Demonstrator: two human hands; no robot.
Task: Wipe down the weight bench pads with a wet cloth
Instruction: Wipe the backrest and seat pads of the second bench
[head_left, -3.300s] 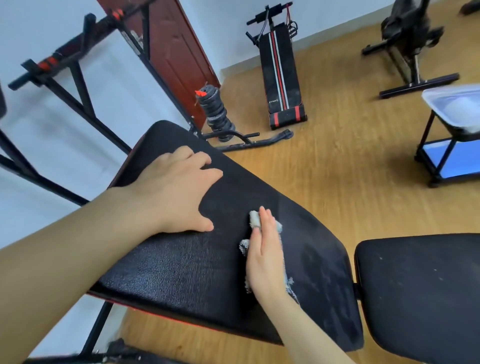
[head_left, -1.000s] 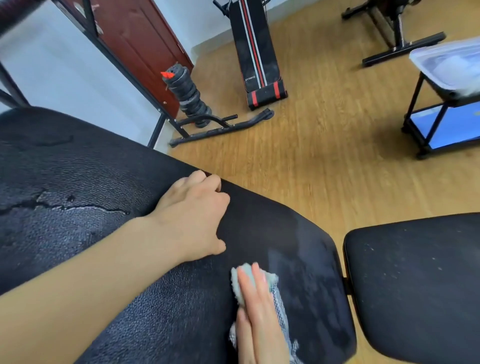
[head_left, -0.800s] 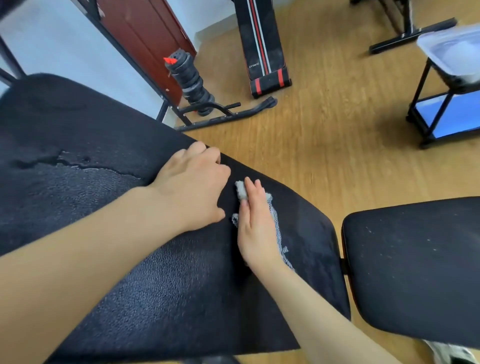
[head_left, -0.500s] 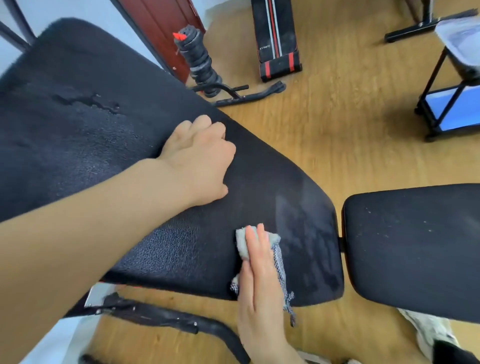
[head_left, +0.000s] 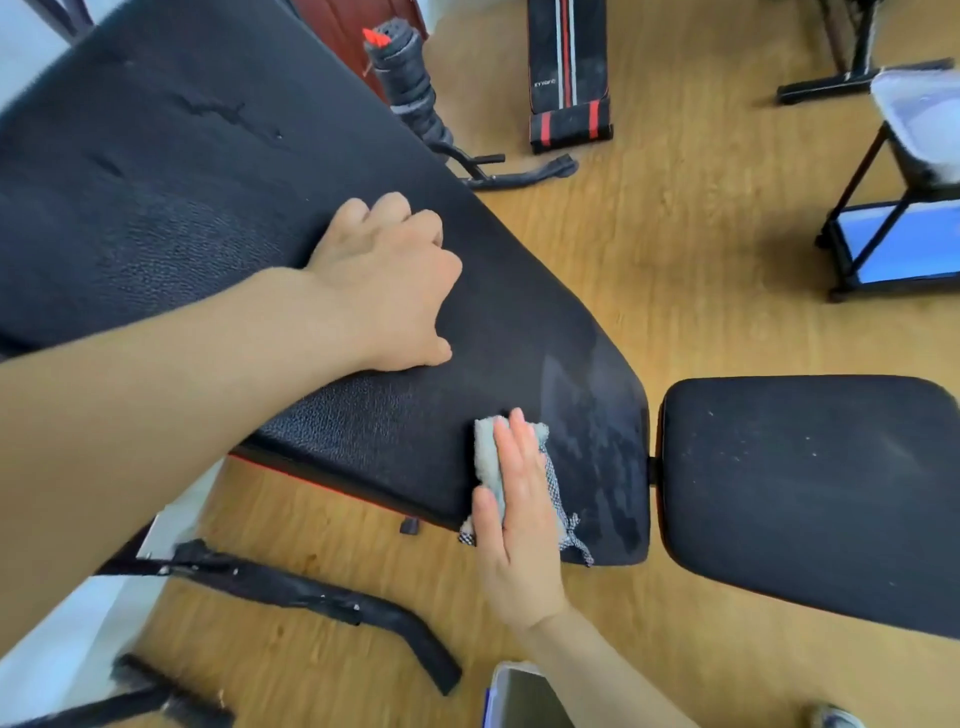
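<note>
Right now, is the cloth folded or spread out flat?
Folded, loosely. The cloth shows as a thick wad beyond the right hand pressing it on the back pad; only a frayed corner trails loose.

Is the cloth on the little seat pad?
No, the cloth lies under the right hand on the long back pad, beside the seat pad.

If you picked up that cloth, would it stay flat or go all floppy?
Probably floppy: the cloth bunches under the right hand, and its frayed edge droops over the pad rim. It looks thin, so it is likely light.
</note>
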